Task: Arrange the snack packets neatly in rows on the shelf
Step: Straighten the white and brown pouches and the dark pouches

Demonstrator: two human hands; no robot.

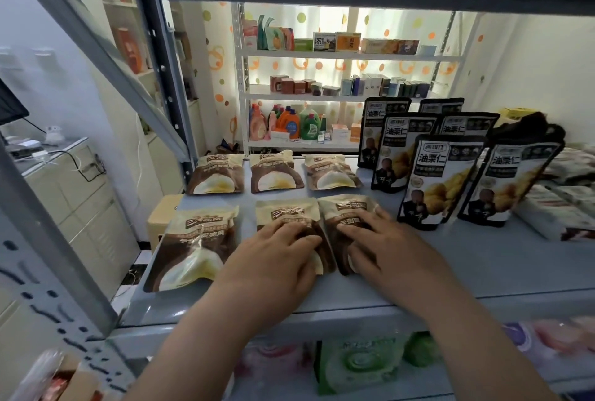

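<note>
Snack packets point(215, 175) in brown and cream lie flat on the grey shelf point(483, 271), six of them in two rows of three. Far left, the rack's perforated upright point(35, 239) slants across the view. Beyond it stand a beige cabinet point(70, 194) with cables on top and a small cream container point(161, 217) just off the shelf's left end.

The front-left packet point(196, 249) lies alone near that end, slightly askew, with a strip of bare shelf between it and the next. The left hand point(273, 252) rests flat on the front-middle packet point(286, 215), fingers straight and lightly spread, gripping nothing. The right hand point(383, 239) lies the same way, palm down with fingers extended, on the front-right packet point(349, 207). These two packets meet along their inner edges.

Just right of the right hand, six black chestnut pouches point(441, 181) stand upright in two columns. The nearest one is close beside the front-right packet and hems the row in on that side. Behind them sits a dark bundle point(528, 126) too unclear to name, and white-wrapped packs point(553, 217) lie piled at the shelf's right end.

Through the rack, a white shelving unit point(354, 55) across the room carries boxes and detergent bottles point(289, 123). The shelf below holds blurred coloured packets point(354, 365).
</note>
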